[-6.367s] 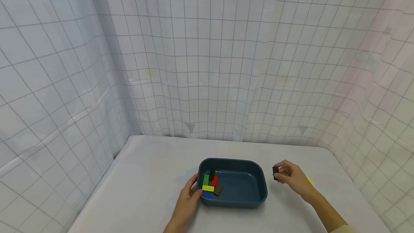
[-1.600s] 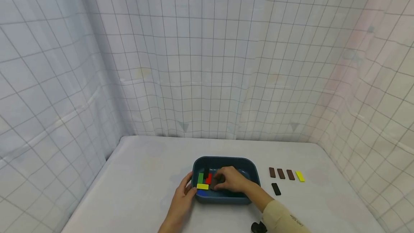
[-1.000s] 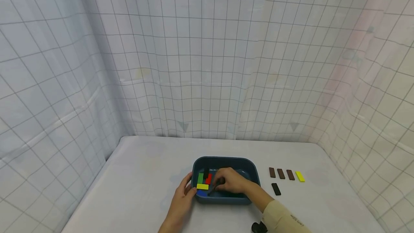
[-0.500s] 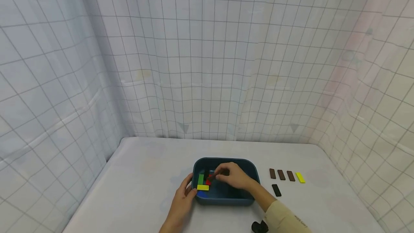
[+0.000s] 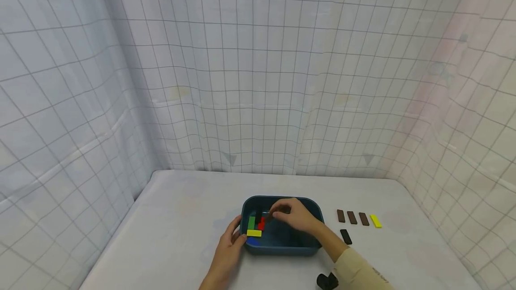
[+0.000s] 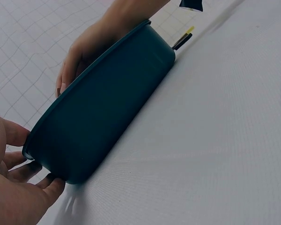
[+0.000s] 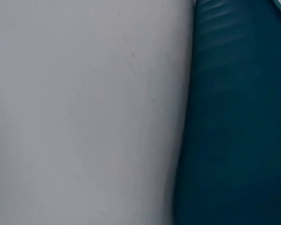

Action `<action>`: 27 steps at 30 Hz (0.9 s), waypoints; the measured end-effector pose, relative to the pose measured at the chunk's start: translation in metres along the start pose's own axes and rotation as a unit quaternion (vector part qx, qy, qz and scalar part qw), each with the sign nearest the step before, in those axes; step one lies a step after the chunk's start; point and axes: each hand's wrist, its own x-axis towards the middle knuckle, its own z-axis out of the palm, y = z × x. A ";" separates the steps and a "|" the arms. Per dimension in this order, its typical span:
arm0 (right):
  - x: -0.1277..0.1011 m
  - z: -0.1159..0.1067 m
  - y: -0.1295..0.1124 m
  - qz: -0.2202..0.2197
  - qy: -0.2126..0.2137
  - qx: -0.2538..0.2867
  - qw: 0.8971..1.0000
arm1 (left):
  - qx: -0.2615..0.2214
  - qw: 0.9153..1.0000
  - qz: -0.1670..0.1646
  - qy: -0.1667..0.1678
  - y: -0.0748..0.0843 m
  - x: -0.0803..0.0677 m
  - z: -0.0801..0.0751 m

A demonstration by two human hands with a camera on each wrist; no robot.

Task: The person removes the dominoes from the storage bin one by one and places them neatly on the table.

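A dark teal plastic tub [image 5: 282, 250] stands on the white-covered table. My left hand [image 5: 227, 254] grips its left end, thumb at the rim and fingers against the outer wall, as the left wrist view shows. Inside, at the left, lie small flat blocks: green [image 5: 251, 223], black [image 5: 258, 215], red [image 5: 261, 224], yellow [image 5: 254, 233] and blue [image 5: 253, 240]. Over the tub's middle, my right hand [image 5: 296, 215] pinches a brown block [image 5: 269, 216] at the red one; whether they touch is unclear. The right wrist view has only the tub's wall and tabletop.
Right of the tub, three brown blocks [image 5: 352, 218] and a yellow block [image 5: 376, 221] lie in a row. A black block [image 5: 346, 236] lies nearer. The right wrist's black camera [image 5: 327, 281] hangs by the sleeve. Gridded white curtains [image 5: 258, 79] enclose the table.
Earlier the right hand held a black block right of the tub. Later it took hold of the brown block inside, turned and lifted it, and moved it back towards the red one.
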 end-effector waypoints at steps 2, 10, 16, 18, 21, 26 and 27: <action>-0.002 -0.004 -0.003 0.000 -0.001 0.012 1.000 | 0.001 1.000 0.003 0.000 0.000 -0.001 0.000; -0.011 -0.019 -0.007 0.029 0.006 0.006 1.000 | 0.000 1.000 0.002 0.000 0.002 -0.004 0.001; -0.021 -0.032 -0.008 0.046 0.020 0.022 0.998 | 0.000 1.000 0.005 -0.001 0.000 -0.004 0.001; -0.024 -0.036 -0.008 0.047 0.024 0.023 0.998 | 0.002 1.000 0.006 0.001 0.000 -0.004 0.002; -0.029 -0.041 -0.007 0.052 0.026 0.024 0.998 | 0.005 1.000 0.004 0.005 0.000 -0.004 0.003; -0.038 -0.051 -0.006 0.054 0.027 0.017 0.998 | 0.004 1.000 -0.003 0.011 0.000 -0.005 0.003; -0.039 -0.053 -0.005 0.053 0.028 0.016 0.998 | 0.002 1.000 -0.003 0.011 0.000 -0.005 0.003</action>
